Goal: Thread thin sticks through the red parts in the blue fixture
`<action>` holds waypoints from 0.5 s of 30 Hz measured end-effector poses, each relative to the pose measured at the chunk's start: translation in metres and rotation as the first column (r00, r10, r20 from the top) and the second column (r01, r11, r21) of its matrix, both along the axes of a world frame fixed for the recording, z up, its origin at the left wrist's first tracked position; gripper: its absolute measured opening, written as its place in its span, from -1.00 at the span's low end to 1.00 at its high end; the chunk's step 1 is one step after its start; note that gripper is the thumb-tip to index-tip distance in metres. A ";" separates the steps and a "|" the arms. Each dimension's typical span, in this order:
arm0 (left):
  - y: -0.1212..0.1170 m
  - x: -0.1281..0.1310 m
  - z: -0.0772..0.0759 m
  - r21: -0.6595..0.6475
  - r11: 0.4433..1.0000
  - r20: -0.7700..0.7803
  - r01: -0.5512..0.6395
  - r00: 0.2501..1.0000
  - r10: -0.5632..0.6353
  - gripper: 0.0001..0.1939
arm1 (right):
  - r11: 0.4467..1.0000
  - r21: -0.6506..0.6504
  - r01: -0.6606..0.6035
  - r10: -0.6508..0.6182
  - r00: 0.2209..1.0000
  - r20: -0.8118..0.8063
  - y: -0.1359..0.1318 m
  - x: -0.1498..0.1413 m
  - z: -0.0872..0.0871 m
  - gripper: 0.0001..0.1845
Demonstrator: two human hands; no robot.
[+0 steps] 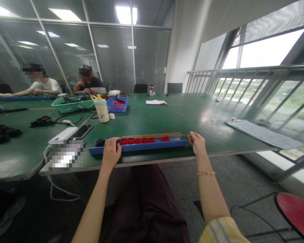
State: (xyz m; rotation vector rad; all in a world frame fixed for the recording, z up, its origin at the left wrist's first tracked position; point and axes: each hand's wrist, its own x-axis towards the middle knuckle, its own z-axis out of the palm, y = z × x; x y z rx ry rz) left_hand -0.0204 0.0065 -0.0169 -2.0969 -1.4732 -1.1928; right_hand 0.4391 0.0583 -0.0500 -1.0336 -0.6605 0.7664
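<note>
Along the green workbench [218, 135], thin rods [154, 135] over a blue tray [142, 147] are pinched at one end by the right hand [197, 143]; they seem light and springy, best held at the ends. Whether the curled left hand [111, 153] grips cannot be told.

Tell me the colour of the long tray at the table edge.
The tray is blue, best seen in the head view.

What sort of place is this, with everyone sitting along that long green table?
It looks like a small assembly workroom in an office building, probably for electronics. A long green workbench is shared, plastic baskets hold parts, and another person is working at the bench behind glass partitions.
</note>
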 end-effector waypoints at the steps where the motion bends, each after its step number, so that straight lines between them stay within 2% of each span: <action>1: 0.000 0.000 0.000 -0.001 1.000 -0.002 -0.003 1.000 0.003 -0.71 | 0.999 -0.012 -0.031 0.031 1.000 0.000 0.000 -0.001 0.000 -0.51; 5: 0.000 0.001 0.000 0.004 1.000 -0.006 -0.014 1.000 0.014 -0.72 | 0.993 -0.018 -0.115 0.115 0.993 -0.019 -0.002 -0.003 0.003 -0.51; 12: 0.000 0.000 0.000 0.003 1.000 -0.001 -0.005 1.000 0.005 -0.73 | 0.991 0.010 -0.135 0.135 0.981 -0.140 0.000 -0.004 0.003 -0.54; 15: 0.000 0.000 0.000 0.003 1.000 0.003 -0.004 1.000 0.004 -0.73 | 0.994 0.045 -0.099 0.106 0.975 -0.197 0.001 -0.003 0.003 -0.58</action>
